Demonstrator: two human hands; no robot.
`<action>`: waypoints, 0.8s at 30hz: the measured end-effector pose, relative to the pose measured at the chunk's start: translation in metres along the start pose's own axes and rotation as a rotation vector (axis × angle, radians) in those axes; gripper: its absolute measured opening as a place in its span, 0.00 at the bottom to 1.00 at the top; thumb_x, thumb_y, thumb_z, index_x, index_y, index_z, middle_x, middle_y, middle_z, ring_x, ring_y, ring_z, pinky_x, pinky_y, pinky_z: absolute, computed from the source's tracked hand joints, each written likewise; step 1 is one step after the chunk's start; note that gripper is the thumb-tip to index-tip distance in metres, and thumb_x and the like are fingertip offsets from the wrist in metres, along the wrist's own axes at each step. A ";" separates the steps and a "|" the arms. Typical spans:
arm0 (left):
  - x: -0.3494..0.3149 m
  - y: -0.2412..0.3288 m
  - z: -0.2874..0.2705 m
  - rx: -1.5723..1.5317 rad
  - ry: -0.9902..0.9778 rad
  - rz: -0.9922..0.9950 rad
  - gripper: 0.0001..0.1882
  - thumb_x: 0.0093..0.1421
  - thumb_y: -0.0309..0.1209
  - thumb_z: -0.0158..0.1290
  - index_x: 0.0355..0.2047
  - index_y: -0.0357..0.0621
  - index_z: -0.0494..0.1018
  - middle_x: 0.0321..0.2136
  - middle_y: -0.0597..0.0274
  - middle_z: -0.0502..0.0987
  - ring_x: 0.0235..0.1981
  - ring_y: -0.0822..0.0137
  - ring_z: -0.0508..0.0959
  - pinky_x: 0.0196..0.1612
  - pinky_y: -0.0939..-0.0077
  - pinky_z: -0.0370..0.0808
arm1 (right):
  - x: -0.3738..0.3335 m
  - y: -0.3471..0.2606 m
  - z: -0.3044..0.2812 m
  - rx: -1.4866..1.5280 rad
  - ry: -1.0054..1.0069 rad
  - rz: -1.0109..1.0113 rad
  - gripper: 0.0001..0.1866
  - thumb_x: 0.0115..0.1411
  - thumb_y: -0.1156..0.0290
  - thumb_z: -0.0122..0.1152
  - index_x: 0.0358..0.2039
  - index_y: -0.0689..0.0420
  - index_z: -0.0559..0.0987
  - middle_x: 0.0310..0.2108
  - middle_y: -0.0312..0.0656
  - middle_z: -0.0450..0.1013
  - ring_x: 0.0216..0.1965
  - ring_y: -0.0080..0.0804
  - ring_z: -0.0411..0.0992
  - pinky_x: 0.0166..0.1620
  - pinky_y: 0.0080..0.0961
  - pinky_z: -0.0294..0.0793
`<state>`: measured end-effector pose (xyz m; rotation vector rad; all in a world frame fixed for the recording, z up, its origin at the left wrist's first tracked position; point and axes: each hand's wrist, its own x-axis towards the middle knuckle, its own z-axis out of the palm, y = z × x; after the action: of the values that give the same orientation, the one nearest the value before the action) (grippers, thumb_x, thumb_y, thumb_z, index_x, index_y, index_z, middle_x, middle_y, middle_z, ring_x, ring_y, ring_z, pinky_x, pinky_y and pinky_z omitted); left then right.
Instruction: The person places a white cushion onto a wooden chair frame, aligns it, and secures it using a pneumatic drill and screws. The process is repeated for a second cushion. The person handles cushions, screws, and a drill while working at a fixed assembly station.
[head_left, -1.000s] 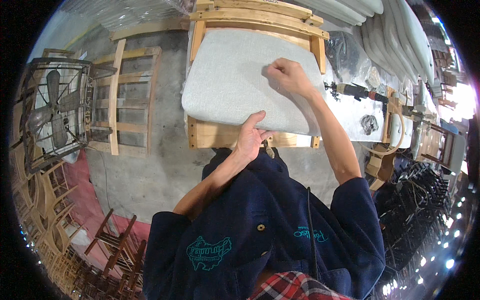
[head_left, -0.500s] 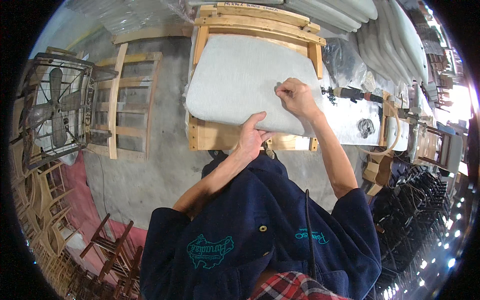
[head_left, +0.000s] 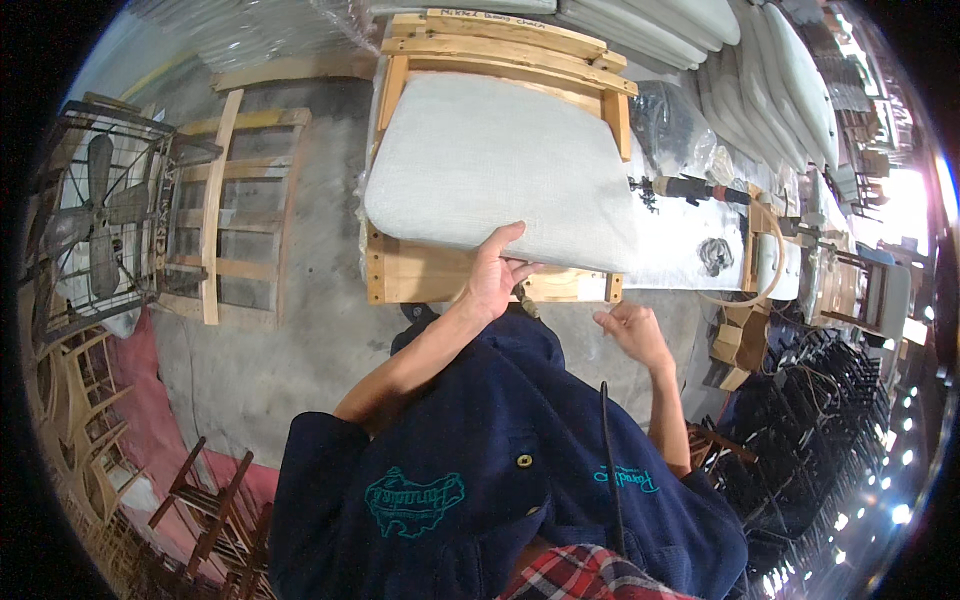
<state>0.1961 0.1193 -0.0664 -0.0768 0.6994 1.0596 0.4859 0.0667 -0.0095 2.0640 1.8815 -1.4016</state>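
One wooden frame (head_left: 425, 273) bears one cushion (head_left: 490, 160), its near edge pinched in your left grip (head_left: 490, 288); your right grip (head_left: 638, 335), curled closed, hangs apart.

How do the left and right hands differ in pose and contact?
Contact: the left hand is on the near edge of the pale cushion; the right hand is clear of it.
Pose: the left hand has its thumb on top, fingers at the underside; the right hand's fingers are curled in. Whether the right holds anything small can't be told.
Shared: both are bare.
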 end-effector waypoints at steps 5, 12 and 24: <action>0.001 0.004 -0.001 -0.016 0.006 -0.018 0.32 0.62 0.41 0.60 0.61 0.39 0.63 0.58 0.51 0.71 0.60 0.53 0.72 0.63 0.51 0.69 | 0.005 0.009 0.033 0.222 0.484 -0.082 0.28 0.64 0.54 0.69 0.54 0.64 0.75 0.53 0.48 0.73 0.50 0.38 0.75 0.53 0.41 0.74; -0.005 0.018 0.003 0.038 -0.079 0.006 0.37 0.67 0.49 0.54 0.65 0.36 0.59 0.61 0.49 0.69 0.62 0.52 0.71 0.63 0.51 0.70 | 0.083 -0.065 0.029 1.775 0.463 0.071 0.35 0.64 0.51 0.61 0.64 0.59 0.68 0.61 0.48 0.69 0.59 0.43 0.70 0.57 0.49 0.73; 0.036 0.135 -0.027 0.455 0.175 0.522 0.42 0.68 0.60 0.49 0.67 0.35 0.61 0.61 0.49 0.70 0.59 0.54 0.73 0.60 0.49 0.72 | 0.185 -0.082 -0.058 1.593 0.602 -0.068 0.29 0.70 0.56 0.46 0.66 0.59 0.65 0.64 0.49 0.67 0.65 0.49 0.66 0.64 0.54 0.66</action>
<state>0.0832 0.2050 -0.0723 0.4313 1.1419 1.3716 0.4296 0.2667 -0.0428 3.1560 0.5995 -3.1680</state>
